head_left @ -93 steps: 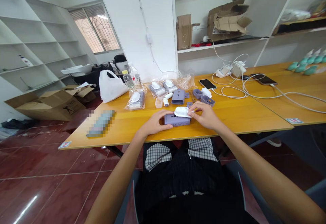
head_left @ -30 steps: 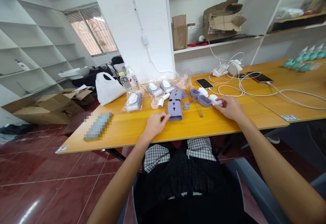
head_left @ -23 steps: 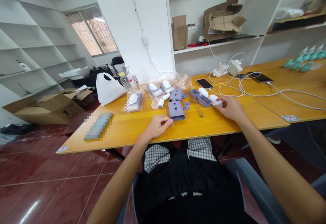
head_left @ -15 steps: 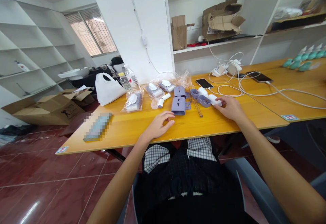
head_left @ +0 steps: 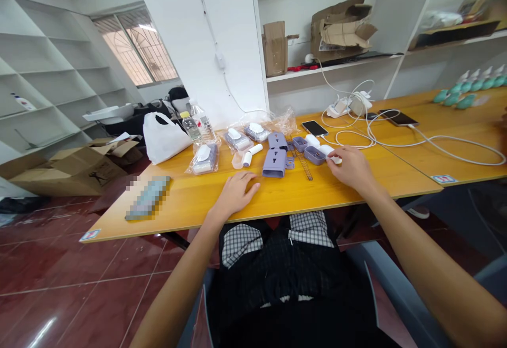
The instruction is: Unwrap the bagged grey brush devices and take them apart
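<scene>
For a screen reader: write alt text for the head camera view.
A person's right hand touches a white piece beside a lilac tray on a wooden table, while the left hand rests flat near a lilac casing and bagged parts.

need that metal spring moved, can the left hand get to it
Probably yes: the left hand has bare table in front of the lavender case all the way to the metal spring.

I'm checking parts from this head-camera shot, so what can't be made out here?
Head view only:
The white piece: the right hand covers part of it.
The flat object at the table's near left: pixelated, so unidentifiable.
The small purple parts beside the purple holder: too small to read their shape.
The items in the clear bags: blurred by the plastic.
</scene>
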{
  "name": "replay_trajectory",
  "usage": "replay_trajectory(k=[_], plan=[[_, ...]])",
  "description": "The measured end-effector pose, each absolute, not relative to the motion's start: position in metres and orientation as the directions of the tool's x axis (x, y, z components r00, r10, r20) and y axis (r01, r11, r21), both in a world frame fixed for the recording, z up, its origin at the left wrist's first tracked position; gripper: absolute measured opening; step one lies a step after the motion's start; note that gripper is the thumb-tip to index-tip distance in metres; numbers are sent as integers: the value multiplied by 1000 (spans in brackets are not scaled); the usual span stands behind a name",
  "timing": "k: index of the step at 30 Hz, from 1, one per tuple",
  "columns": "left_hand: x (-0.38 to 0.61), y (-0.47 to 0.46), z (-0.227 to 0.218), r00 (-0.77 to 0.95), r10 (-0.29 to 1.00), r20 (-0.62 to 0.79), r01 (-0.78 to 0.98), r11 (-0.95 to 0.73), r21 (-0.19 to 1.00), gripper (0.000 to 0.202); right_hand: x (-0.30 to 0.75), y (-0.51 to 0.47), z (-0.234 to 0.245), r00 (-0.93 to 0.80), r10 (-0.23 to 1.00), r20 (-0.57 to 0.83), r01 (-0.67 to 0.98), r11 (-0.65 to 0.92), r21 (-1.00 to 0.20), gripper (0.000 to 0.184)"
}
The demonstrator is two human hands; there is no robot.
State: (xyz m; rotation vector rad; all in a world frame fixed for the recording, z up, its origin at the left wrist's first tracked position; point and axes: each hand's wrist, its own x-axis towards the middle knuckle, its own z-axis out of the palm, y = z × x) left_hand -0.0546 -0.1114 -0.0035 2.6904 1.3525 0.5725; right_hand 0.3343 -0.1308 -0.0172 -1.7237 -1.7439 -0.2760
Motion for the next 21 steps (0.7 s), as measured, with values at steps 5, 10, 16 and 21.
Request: replay_trajectory(k=[5,10,16,21], plan=[[-64,-110,-6,513,844,160,832,-534,150,67,305,-147,7,100,876,471,950,57,-307,28],[-61,-111,-8,515,852,91,847,-522,95,70,284,-173,-14,-43,938,344,979,108,-171,51],[-62,-108,-11,522,849,80,845,-528,90,73,277,-180,-36,-50,994,97,998,55,-43,80],[-62,-109,-10,527,847,73,842,-532,93,74,278,-179,-31,-53,996,65,997,56,-45,84]])
